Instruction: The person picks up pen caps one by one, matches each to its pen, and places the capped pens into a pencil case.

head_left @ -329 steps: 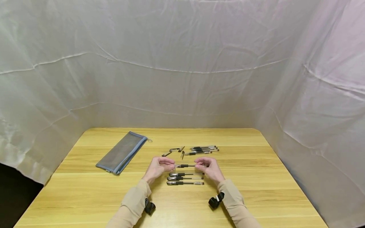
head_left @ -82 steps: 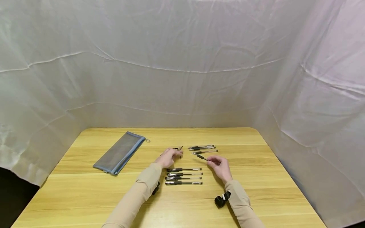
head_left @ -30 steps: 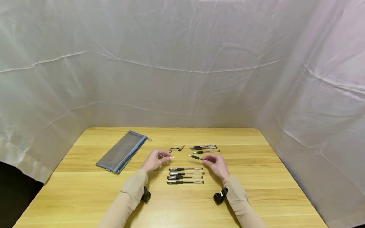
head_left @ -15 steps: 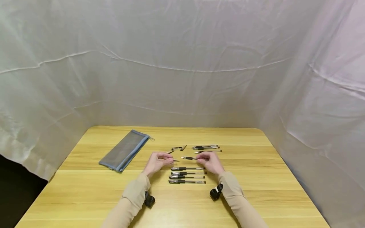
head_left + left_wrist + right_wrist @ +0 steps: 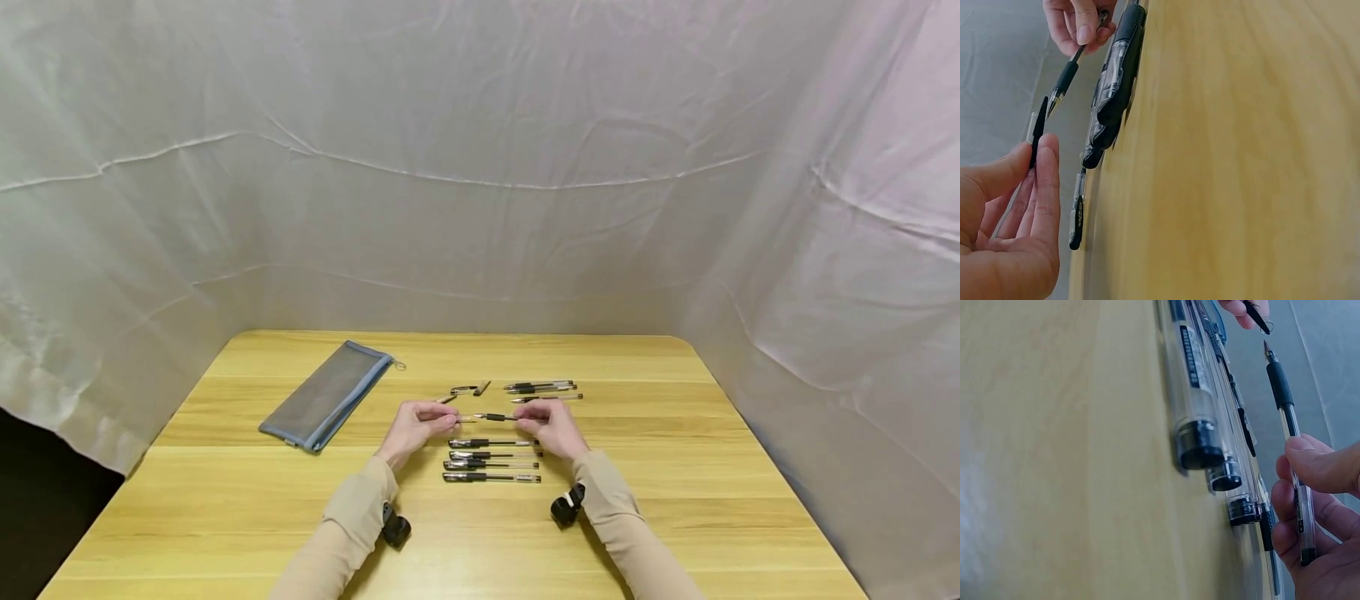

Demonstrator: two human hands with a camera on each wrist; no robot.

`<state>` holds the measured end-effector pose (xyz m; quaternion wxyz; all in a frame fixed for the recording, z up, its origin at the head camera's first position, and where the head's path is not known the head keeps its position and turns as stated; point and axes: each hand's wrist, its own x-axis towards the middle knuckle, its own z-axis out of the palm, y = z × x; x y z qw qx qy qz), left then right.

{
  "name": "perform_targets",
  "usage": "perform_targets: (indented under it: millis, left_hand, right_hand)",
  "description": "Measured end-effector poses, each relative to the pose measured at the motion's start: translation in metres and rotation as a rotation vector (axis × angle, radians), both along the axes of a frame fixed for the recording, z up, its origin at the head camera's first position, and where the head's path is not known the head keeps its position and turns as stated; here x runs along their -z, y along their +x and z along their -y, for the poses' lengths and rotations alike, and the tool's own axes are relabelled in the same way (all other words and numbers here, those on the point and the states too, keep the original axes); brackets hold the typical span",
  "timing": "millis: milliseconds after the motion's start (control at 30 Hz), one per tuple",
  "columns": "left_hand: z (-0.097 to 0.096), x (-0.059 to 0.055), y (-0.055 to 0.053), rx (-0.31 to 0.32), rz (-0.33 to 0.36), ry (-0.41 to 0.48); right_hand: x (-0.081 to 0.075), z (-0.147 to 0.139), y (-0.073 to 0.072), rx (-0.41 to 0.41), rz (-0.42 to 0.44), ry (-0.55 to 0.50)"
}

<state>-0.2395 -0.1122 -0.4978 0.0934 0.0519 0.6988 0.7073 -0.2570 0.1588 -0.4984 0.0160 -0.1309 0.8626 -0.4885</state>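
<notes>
My left hand [image 5: 415, 428] pinches a pen cap [image 5: 1038, 132], clear with a black clip, between thumb and fingertips. Facing it, my right hand [image 5: 553, 426] holds an uncapped gel pen [image 5: 1280, 387] with a black grip, its tip pointing left at the cap's mouth. In the left wrist view the tip is right by the cap; whether they touch I cannot tell. Just nearer to me than the hands, several capped pens [image 5: 491, 477] lie in a row. Beyond the hands are a few loose caps [image 5: 482, 388] and several uncapped pens [image 5: 540, 387].
A grey mesh zip pouch [image 5: 324, 396] with blue edging lies at the left on the wooden table [image 5: 675, 500]. Pale fabric [image 5: 480, 250] hangs around the table's back and sides. Each wrist carries a small black camera [image 5: 566, 507].
Since 11 s ago one more capped pen lies in the near row. My left hand has picked up a cap and my right hand an uncapped pen; lately cap and tip have come close together.
</notes>
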Motion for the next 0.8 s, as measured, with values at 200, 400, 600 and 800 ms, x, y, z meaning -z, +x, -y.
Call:
perform_targets:
  millis: [200,400,600,800]
  left_hand:
    - [0.0002,-0.0001,-0.0007,0.010,0.002,0.011]
    - [0.0000,0.0000,-0.0008,0.020,0.002,0.003]
    - [-0.0014,0.0007,-0.0018,0.026,0.001,0.005]
    - [-0.0021,0.0017,-0.0035,0.028,0.013,0.002]
  right_hand:
    - [-0.0006,0.0002,0.0003,-0.006,0.024,-0.002]
    - [0.0003,0.0005,-0.0004,-0.009,0.010,0.006]
    - [-0.0015,0.0006,-0.0001,-0.015,-0.001,0.013]
    - [-0.0027,0.0007,0.0001,-0.013,-0.013,0.018]
